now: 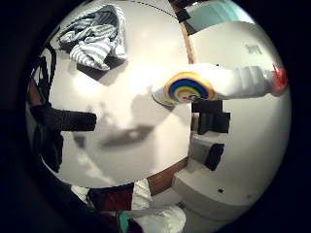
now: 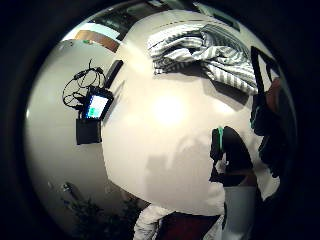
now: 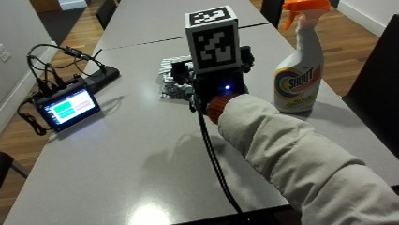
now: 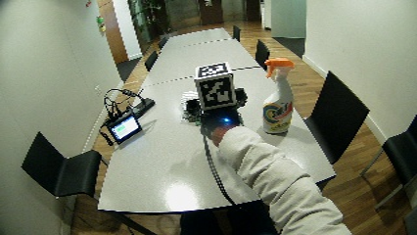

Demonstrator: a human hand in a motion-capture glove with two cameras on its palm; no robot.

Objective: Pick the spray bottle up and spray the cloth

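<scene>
A white spray bottle (image 3: pixel 298 70) with an orange trigger and a rainbow label stands upright on the grey table (image 3: pixel 124 159), toward its right edge. It also shows in the little finger side palm view as the spray bottle (image 1: pixel 218 85). A crumpled grey-and-white striped cloth (image 3: pixel 169 77) lies near the table's middle, partly hidden behind my gloved right hand (image 3: pixel 215 89). The hand hovers over the table between cloth and bottle, just left of the bottle, and touches neither. Its fingers (image 1: pixel 63 119) look extended and hold nothing. The cloth (image 2: pixel 205 50) lies beyond the fingers (image 2: pixel 230 150).
A small lit screen (image 3: pixel 65 108) with a tangle of black cables sits at the table's left edge. Black chairs (image 4: pixel 338 115) stand along the right side and one chair (image 4: pixel 62 171) at the left. A second table (image 4: pixel 196 39) adjoins at the far end.
</scene>
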